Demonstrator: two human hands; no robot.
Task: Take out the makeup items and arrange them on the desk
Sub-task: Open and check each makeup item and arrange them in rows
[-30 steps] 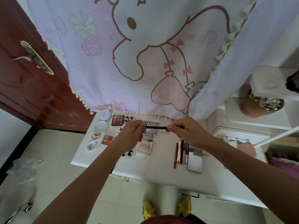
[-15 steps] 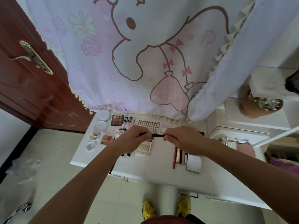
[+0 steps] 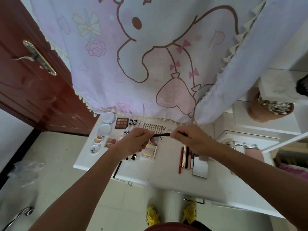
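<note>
1. At the bottom of the frame, a pair of yellow shoes [image 3: 152, 217] stands on the tiled floor just in front of the white desk [image 3: 163, 170]. Both bare forearms reach up over it.
2. Right of centre on the desk, a row of slim pencils and sticks [image 3: 185, 157] lies side by side. A mirrored compact [image 3: 200, 165] sits just beside it on the right.
3. Left of centre lies an open highlighter palette [image 3: 149, 150], with small black-capped tubes [image 3: 133, 156] near the left wrist.
4. Above these, the left hand [image 3: 135, 142] and the right hand [image 3: 191, 139] are apart. Each pinches one end of a thin black pencil [image 3: 162, 135], held level in the air between them. It touches nothing on the desk.
5. Further left, a column of round compacts [image 3: 104, 128] runs up the desk edge, with a blush palette [image 3: 110, 142] beside it.
6. At the back of the desk are a nine-pan eyeshadow palette [image 3: 122, 123], small bottles [image 3: 133, 122] and a tray of false lashes [image 3: 154, 128].
7. Behind them a clear box [image 3: 155, 110] stands against the cartoon curtain [image 3: 150, 55]. I cannot tell whether anything is in it.
8. The task looks nearly done, since most items already lie in tidy groups by kind. What is left, at the least, is the black pencil, which would probably join the row at the right.
</note>
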